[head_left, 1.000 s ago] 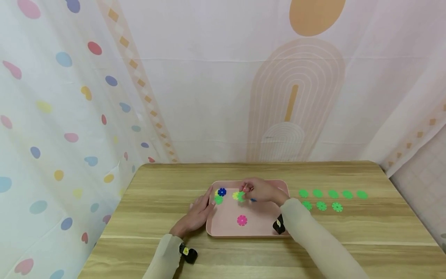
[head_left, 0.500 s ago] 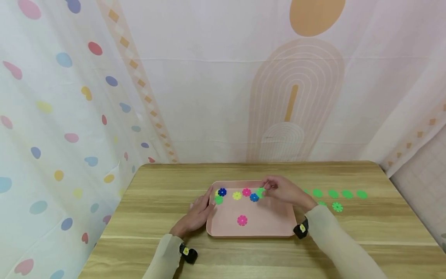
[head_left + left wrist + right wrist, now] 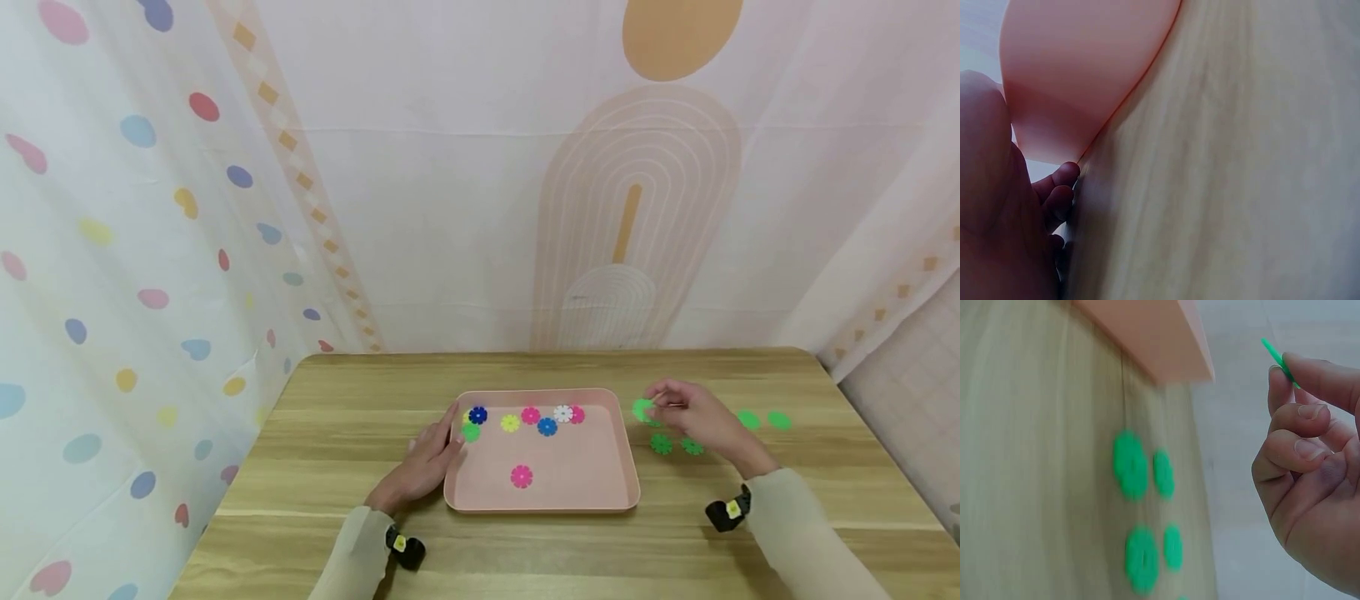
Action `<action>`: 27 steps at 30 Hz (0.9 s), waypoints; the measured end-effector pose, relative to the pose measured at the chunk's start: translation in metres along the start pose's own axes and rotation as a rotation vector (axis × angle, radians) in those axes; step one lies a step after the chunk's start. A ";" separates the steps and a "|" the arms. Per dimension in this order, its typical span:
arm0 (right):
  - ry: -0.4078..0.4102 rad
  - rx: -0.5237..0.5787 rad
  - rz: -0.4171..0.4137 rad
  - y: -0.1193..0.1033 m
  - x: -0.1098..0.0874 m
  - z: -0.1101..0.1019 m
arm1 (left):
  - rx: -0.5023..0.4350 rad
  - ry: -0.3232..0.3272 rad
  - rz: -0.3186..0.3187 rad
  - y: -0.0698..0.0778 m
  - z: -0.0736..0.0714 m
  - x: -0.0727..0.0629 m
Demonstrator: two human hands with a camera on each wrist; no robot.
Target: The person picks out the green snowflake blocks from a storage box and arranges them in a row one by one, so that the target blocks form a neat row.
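Observation:
My right hand (image 3: 693, 417) pinches a green snowflake disc (image 3: 642, 409) between thumb and index finger, in the air just right of the pink tray (image 3: 540, 508). In the right wrist view the disc (image 3: 1277, 359) shows edge-on at the fingertips. Below this hand, several green discs (image 3: 662, 444) lie on the table; the hand hides some of them. My left hand (image 3: 422, 462) rests against the tray's left side, fingers extended along the wall. The left wrist view shows the thumb and loosely bent fingertips (image 3: 1060, 194) by the tray wall.
Inside the tray lie a dark blue disc (image 3: 477, 415), a green one (image 3: 471, 432), a yellow one (image 3: 510, 423), a light blue one (image 3: 547, 427), a white one (image 3: 563, 413) and several pink ones (image 3: 522, 477). A patterned curtain (image 3: 450, 208) hangs behind the wooden table (image 3: 360, 392).
My right hand has carried the green disc rightward, out from over the tray to above the green discs on the table. White and pink discs in the tray are uncovered. My left hand has stayed put.

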State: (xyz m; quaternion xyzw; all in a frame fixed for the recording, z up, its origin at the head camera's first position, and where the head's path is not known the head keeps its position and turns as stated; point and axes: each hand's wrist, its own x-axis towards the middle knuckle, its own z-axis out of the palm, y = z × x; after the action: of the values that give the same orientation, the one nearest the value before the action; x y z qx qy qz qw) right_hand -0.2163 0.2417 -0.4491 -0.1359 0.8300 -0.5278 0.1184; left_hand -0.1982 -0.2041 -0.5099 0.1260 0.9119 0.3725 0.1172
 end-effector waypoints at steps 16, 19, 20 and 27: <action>0.218 0.008 0.057 0.060 -0.066 -0.057 | -0.004 0.005 0.009 -0.003 0.002 0.001; 0.222 -0.010 0.105 0.068 -0.075 -0.065 | -0.004 0.013 0.014 -0.003 0.002 0.000; 0.221 -0.022 0.124 0.070 -0.077 -0.066 | -0.004 0.013 0.013 -0.003 0.002 0.000; 0.224 -0.107 0.221 0.082 -0.086 -0.071 | -0.006 0.018 0.022 -0.003 0.002 0.000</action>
State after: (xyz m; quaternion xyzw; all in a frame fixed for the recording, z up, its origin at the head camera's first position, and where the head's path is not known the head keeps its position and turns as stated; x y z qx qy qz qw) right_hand -0.1681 0.3647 -0.4896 0.0097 0.8747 -0.4787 0.0750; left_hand -0.1983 -0.2045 -0.5137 0.1323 0.9103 0.3778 0.1053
